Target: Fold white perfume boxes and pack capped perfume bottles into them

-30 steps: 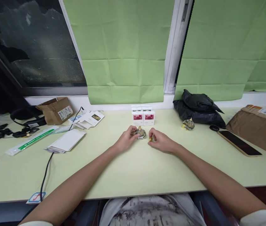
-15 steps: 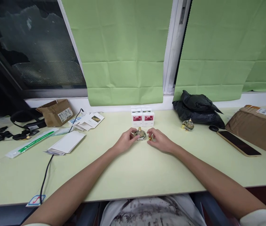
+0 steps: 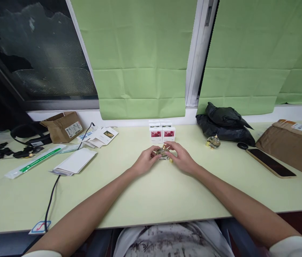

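a small round glass perfume bottle stands upright on the pale green desk, near its middle, just in front of the white and pink boxes. its clear body shows a yellowish tint, and a gold neck tops it. fingers cover both its sides. a tiny gold cap lies on the desk just beside it, to the right.

— Where do we have room to pass?
— The near half of the table is bare between our forearms, and so is the stretch right of our right hand.
— What blocks us?
— Far side: the white boxes just behind our hands. Far right, a second bottle, black bag and phone. Left, a black cable and white envelopes.
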Tool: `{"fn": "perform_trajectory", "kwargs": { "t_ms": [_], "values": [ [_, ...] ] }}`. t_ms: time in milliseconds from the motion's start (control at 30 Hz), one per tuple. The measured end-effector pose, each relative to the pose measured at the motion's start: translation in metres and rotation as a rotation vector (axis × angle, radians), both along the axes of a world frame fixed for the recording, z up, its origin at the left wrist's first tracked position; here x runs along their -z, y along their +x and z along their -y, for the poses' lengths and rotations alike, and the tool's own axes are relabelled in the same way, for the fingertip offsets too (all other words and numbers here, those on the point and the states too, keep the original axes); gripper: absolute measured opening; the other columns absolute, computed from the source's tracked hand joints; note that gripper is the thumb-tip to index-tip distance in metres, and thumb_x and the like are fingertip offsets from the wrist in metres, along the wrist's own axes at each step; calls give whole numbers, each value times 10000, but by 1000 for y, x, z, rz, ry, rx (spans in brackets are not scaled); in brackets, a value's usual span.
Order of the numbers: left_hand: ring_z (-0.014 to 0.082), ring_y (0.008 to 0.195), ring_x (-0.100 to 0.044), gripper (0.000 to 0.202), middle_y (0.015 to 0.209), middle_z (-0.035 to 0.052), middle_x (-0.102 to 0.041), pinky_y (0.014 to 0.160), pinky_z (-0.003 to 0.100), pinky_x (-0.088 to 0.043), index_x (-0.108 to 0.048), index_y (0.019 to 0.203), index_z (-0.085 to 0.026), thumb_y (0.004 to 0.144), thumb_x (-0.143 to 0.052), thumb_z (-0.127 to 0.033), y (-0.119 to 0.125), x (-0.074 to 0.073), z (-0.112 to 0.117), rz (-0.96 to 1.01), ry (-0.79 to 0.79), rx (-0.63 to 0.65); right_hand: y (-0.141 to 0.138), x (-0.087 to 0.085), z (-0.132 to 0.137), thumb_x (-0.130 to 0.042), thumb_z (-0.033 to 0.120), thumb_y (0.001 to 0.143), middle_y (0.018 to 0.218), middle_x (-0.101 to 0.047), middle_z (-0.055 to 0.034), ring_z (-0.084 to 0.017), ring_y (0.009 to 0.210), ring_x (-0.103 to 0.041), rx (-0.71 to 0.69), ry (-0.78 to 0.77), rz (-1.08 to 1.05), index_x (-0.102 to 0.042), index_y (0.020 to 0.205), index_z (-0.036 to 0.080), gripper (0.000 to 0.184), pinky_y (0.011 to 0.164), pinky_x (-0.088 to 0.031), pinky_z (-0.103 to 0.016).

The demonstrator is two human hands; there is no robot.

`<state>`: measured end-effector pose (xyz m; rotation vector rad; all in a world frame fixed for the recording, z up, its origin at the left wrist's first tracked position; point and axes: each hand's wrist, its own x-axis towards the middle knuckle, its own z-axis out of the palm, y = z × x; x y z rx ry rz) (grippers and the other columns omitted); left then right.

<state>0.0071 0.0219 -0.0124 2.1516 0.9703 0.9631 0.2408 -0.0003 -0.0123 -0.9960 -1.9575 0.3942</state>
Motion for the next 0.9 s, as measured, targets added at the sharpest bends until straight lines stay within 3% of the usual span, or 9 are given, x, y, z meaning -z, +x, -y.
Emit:
{"fn": "perform_trajectory", "kwargs": {
  "t_ms": [133,267,400,900],
  "values": [
    [189,905,-678,324,1225,55,-727,826,335,-556,-631,1312,-253,1026,-567,-390,4,-2,4,-18,82,-13,1,-2,0,-528,428,1069,1323,-673,-64,-245,1112,-663,18,35,-4,-570,1415,318,365,1017,-510,-433],
    [186,893,-661,327,1230,60,-714,844,349,-552,-628,1336,-262,1032,-569,-369,5,-1,5,-43,155,-17,1,-5,-1,-505,383,1080,1168,-707,-56,-246,1055,-657,49,107,19,-655,1222,289,227,947,-498,-396],
    [177,865,-647,317,1204,53,-708,838,346,-545,-629,1337,-271,1038,-568,-357,5,-1,5,-62,181,-18,0,-7,1,-489,342,1085,1048,-698,-43,-235,1003,-638,62,119,40,-650,1115,269,180,884,-474,-362],
    [196,923,-689,338,1189,59,-738,860,348,-569,-637,1324,-240,1017,-583,-372,8,-2,4,-9,69,1,2,-4,-3,-538,320,1055,1104,-683,-41,-223,987,-645,27,53,8,-635,1165,276,153,921,-477,-374]
  ]
}}
